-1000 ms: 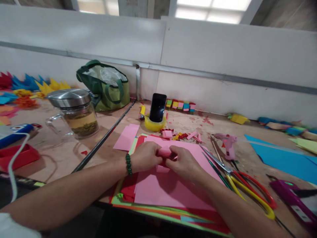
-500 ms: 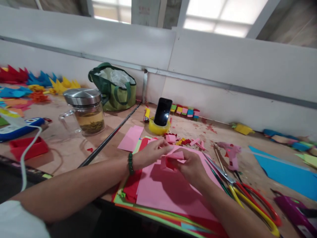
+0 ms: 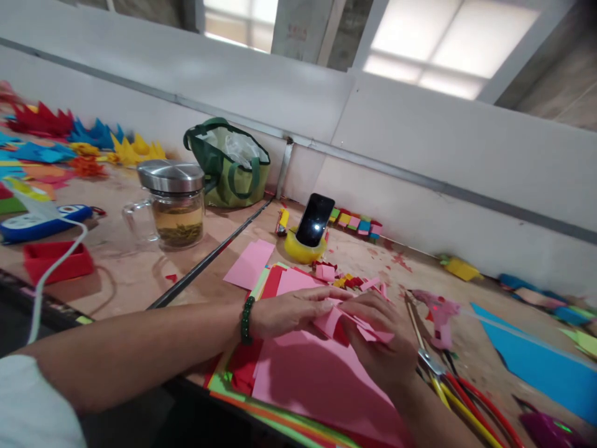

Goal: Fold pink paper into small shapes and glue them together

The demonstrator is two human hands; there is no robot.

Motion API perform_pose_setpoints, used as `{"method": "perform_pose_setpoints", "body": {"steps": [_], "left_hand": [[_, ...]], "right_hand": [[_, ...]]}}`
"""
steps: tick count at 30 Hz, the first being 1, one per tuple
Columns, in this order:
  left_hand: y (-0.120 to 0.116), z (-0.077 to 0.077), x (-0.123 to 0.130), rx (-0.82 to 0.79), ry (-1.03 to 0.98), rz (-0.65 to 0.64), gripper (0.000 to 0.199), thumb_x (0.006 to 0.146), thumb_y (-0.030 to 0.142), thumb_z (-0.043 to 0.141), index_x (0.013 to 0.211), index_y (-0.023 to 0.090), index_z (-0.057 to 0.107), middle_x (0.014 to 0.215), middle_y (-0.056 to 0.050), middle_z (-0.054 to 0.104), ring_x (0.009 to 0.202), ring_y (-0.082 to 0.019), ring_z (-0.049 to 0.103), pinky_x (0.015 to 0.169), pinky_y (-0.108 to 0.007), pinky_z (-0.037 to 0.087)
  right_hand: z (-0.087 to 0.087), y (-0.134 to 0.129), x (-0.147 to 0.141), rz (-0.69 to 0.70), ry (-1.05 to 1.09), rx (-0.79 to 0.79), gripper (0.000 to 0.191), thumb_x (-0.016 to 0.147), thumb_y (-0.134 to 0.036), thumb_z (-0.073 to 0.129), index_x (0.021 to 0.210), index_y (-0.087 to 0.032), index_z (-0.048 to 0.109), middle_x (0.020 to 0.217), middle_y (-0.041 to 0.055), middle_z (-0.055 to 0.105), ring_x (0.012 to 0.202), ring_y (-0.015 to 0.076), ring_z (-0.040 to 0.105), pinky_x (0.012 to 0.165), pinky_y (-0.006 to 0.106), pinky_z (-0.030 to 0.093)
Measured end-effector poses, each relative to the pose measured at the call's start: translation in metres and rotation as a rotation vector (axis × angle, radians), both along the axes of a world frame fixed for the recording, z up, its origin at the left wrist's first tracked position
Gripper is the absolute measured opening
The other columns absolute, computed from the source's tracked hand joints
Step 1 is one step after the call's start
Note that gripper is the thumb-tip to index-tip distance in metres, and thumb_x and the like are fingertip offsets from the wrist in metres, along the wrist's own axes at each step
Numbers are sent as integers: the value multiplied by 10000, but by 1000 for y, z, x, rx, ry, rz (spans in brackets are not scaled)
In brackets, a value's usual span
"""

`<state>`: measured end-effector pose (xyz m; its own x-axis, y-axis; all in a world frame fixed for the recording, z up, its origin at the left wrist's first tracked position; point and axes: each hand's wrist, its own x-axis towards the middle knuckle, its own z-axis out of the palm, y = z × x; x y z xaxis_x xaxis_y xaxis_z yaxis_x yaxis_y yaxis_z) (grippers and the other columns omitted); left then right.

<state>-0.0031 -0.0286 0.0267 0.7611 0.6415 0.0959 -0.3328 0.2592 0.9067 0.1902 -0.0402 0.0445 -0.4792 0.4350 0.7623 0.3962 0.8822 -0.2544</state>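
Note:
Both hands meet over a stack of coloured sheets, topped by a large pink sheet (image 3: 308, 379). Between them is a small folded pink paper piece (image 3: 333, 320) with red on its inner side. My left hand (image 3: 293, 311), with a green bead bracelet at the wrist, has its fingers closed on the upper left of the piece. My right hand (image 3: 382, 339) grips it from the right, its thumb beneath and fingers over the top. Small pink, red and yellow paper scraps (image 3: 352, 282) lie just beyond the hands.
Scissors (image 3: 436, 367) and a pink glue gun (image 3: 439, 314) lie right of the stack, near a blue sheet (image 3: 536, 361). A phone (image 3: 316, 219) leans in a yellow tape roll (image 3: 303, 247). A glass mug (image 3: 177, 218), green bag (image 3: 237, 171) and red paper box (image 3: 58, 261) are left.
Both hands have come lower in the view, the right turning over the pink piece, whose folded flaps now point right. The whole view has shifted and tilted slightly.

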Motion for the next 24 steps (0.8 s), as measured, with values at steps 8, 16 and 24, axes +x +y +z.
{"method": "perform_pose_setpoints", "body": {"steps": [8, 16, 24], "left_hand": [[1, 2, -1, 311, 206, 248, 464, 800, 376, 656, 1222, 192, 602, 1162, -91, 630, 1022, -213, 580, 864, -324, 464], [4, 4, -2, 495, 749, 362, 198, 704, 282, 585, 652, 125, 694, 524, 11, 552, 541, -114, 497, 507, -206, 373], [10, 6, -7, 528, 927, 238, 96, 567, 157, 533, 574, 143, 628, 496, 24, 523, 501, -108, 473, 461, -207, 323]], "right_hand": [[-1, -2, 4, -99, -57, -17, 242, 781, -56, 625, 962, -199, 701, 780, 48, 655, 724, 176, 594, 646, 307, 468], [-14, 0, -14, -333, -128, -759, 133, 736, -211, 637, 633, -184, 557, 574, -29, 583, 538, 123, 527, 492, 218, 383], [-24, 4, -19, -328, -132, -956, 125, 633, -179, 617, 586, -169, 502, 577, -39, 497, 564, 110, 446, 481, 204, 314]]}}
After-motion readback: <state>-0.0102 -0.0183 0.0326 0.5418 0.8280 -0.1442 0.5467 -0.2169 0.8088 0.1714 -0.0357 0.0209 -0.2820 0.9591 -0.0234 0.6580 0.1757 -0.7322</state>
